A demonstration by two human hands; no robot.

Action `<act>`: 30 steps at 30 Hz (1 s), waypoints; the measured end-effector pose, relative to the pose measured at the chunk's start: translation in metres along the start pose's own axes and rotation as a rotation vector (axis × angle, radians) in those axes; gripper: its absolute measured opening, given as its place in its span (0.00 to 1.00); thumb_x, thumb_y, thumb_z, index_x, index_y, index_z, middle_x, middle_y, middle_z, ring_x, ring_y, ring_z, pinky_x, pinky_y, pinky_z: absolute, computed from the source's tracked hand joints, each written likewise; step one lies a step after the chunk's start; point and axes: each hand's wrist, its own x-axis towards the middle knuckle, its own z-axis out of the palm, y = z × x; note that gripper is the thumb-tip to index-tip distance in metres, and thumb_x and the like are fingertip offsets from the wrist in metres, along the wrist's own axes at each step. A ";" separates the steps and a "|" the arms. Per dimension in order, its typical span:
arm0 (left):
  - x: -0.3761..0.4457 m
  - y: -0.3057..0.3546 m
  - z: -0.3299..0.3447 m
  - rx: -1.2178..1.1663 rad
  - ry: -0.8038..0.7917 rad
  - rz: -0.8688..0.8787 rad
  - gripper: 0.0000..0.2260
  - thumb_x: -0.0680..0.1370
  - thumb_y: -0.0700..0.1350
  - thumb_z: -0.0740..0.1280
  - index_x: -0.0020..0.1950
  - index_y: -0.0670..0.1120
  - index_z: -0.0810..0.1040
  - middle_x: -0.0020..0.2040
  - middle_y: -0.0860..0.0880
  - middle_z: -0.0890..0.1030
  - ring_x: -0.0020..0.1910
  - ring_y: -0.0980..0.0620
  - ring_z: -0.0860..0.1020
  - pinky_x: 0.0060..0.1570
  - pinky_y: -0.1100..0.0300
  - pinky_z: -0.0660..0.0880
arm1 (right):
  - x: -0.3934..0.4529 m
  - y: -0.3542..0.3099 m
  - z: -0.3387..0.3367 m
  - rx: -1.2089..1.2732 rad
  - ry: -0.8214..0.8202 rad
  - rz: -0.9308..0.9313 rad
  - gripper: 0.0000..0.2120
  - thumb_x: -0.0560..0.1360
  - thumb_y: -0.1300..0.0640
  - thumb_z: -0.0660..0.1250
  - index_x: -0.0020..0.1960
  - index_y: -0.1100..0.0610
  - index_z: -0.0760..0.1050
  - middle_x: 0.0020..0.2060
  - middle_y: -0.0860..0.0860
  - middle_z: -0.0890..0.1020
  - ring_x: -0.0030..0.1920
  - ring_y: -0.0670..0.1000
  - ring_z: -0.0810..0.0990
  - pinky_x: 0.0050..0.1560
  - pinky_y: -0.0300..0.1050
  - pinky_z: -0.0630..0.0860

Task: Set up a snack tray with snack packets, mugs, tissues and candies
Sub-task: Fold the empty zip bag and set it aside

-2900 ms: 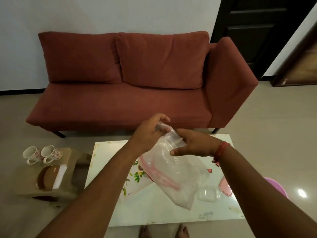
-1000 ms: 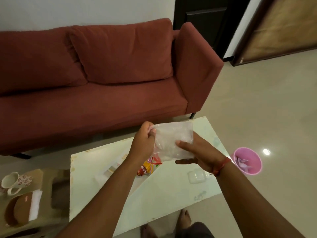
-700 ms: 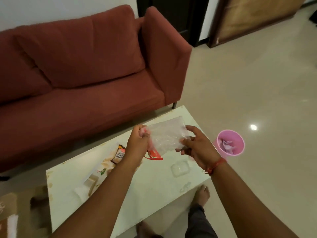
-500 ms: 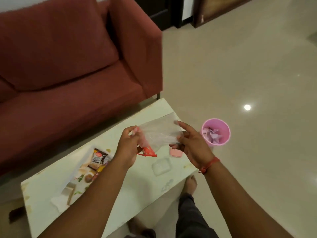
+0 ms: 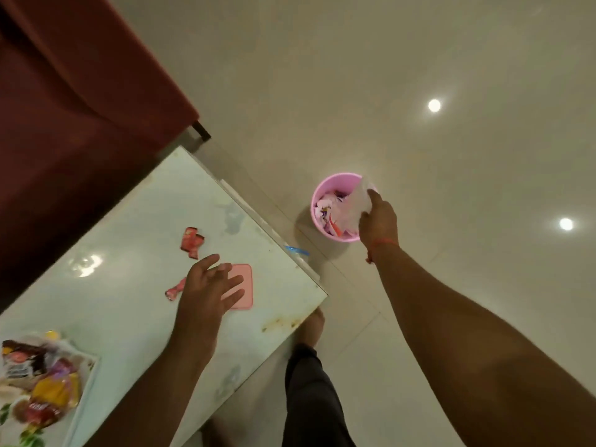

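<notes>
My right hand [image 5: 378, 217] is stretched out over the pink waste bin [image 5: 317, 201] on the floor and is closed on a crumpled clear plastic bag [image 5: 356, 204] at the bin's rim. My left hand [image 5: 206, 291] hovers open, fingers spread, over the white table [image 5: 129, 285], partly covering a flat pink lid [image 5: 242, 285]. Torn red wrapper pieces [image 5: 192, 241] lie just beyond that hand, and another red scrap [image 5: 175, 290] lies to its left. At the lower left, snack packets [image 5: 42, 382] are piled on a floral tray [image 5: 19, 430].
A dark red sofa [image 5: 64, 108] fills the upper left, close against the table. The bin holds paper and wrapper scraps. A blue strip [image 5: 296, 250] sticks out at the table's right edge. My legs and bare feet [image 5: 311, 327] stand beside the table corner on the glossy tiled floor.
The view swung right and down to the bin. My right hand carried the clear bag from above the table to the bin, while my left hand let go and dropped over the table.
</notes>
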 end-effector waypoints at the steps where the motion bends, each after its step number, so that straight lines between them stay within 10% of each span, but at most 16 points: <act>1: 0.007 -0.008 0.004 0.023 0.016 0.003 0.11 0.82 0.42 0.62 0.65 0.49 0.71 0.60 0.44 0.78 0.55 0.45 0.81 0.55 0.48 0.78 | 0.016 0.009 0.013 -0.016 -0.024 0.011 0.26 0.78 0.65 0.55 0.75 0.53 0.62 0.64 0.57 0.73 0.63 0.60 0.74 0.63 0.52 0.71; 10: 0.055 -0.065 -0.010 0.021 0.128 0.018 0.11 0.81 0.38 0.61 0.62 0.47 0.74 0.54 0.46 0.81 0.49 0.44 0.82 0.50 0.51 0.82 | 0.112 0.063 0.133 -0.473 -0.336 -0.092 0.40 0.76 0.59 0.64 0.79 0.52 0.43 0.68 0.61 0.67 0.64 0.60 0.73 0.63 0.63 0.72; 15: 0.063 -0.081 -0.028 0.046 0.156 0.007 0.10 0.81 0.37 0.61 0.58 0.49 0.76 0.53 0.46 0.80 0.48 0.45 0.81 0.50 0.50 0.81 | 0.119 0.053 0.146 -0.528 -0.422 -0.050 0.34 0.78 0.57 0.61 0.78 0.49 0.49 0.69 0.62 0.65 0.65 0.65 0.69 0.61 0.67 0.73; 25: 0.009 -0.073 -0.095 0.021 0.132 -0.007 0.11 0.80 0.34 0.61 0.59 0.46 0.72 0.49 0.46 0.77 0.42 0.47 0.79 0.47 0.54 0.76 | 0.002 -0.009 0.090 -0.603 -0.348 -0.183 0.29 0.79 0.61 0.54 0.78 0.48 0.54 0.73 0.60 0.64 0.70 0.62 0.68 0.68 0.64 0.68; 30: -0.013 -0.098 -0.205 0.194 0.085 0.046 0.15 0.74 0.43 0.66 0.53 0.63 0.73 0.48 0.52 0.81 0.48 0.40 0.80 0.50 0.47 0.73 | -0.121 -0.084 0.116 -0.688 -0.369 -0.389 0.28 0.77 0.56 0.60 0.75 0.55 0.58 0.70 0.62 0.68 0.71 0.63 0.66 0.71 0.57 0.64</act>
